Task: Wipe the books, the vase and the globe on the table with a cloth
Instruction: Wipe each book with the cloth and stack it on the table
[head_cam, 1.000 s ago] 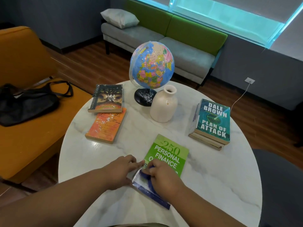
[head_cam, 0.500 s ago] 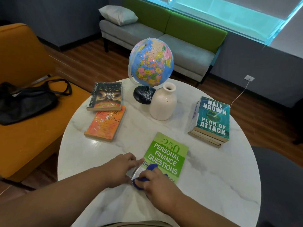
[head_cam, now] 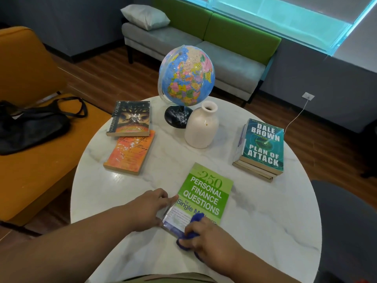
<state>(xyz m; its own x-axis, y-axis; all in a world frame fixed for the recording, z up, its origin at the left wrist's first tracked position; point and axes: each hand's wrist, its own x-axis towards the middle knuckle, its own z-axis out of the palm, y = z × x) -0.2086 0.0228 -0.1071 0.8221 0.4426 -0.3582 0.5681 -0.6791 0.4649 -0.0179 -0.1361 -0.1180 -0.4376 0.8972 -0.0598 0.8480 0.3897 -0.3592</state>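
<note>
The right hand [head_cam: 208,235] grips a blue cloth [head_cam: 195,218] on the green book's [head_cam: 206,193] near corner, the left hand [head_cam: 151,207] touches its left edge, and the globe [head_cam: 186,75] and vase [head_cam: 201,127] stand beyond.

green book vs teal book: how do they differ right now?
The green book lies alone on the table; the teal book tops a stack. The right hand holds a cloth on the green book's near end and the left hand touches its left edge; nothing touches the teal book. The green book is nearest the person, the teal book farther off to the right. Both lie flat, cover up.
</note>
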